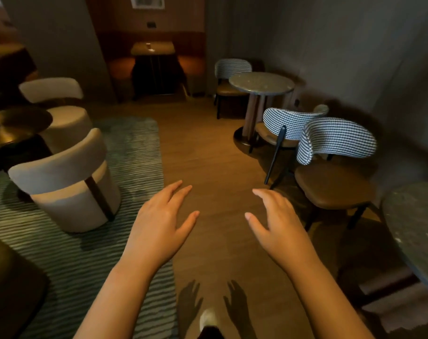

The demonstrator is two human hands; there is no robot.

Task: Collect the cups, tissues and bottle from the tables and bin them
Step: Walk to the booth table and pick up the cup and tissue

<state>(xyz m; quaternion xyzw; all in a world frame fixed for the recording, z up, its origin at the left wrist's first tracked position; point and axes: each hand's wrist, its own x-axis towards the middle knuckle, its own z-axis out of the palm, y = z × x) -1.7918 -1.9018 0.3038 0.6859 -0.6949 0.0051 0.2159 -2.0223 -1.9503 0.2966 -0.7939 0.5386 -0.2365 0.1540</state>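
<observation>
My left hand (160, 222) and my right hand (277, 222) are stretched out in front of me above the wooden floor, palms down, fingers spread, holding nothing. Far ahead, a small pale cup (148, 46) stands on a rectangular table (159, 48) in a booth against the back wall. A round stone-topped table (261, 84) stands to the right with nothing visible on it. Another stone table's edge (408, 231) shows at the far right. I see no tissues, bottle or bin.
Two cream armchairs (68, 177) and a dark round table (15, 126) sit on a striped green rug (134, 152) at left. Checked-back chairs (335, 148) line the right side. A strip of wooden floor (208, 148) runs between them toward the booth.
</observation>
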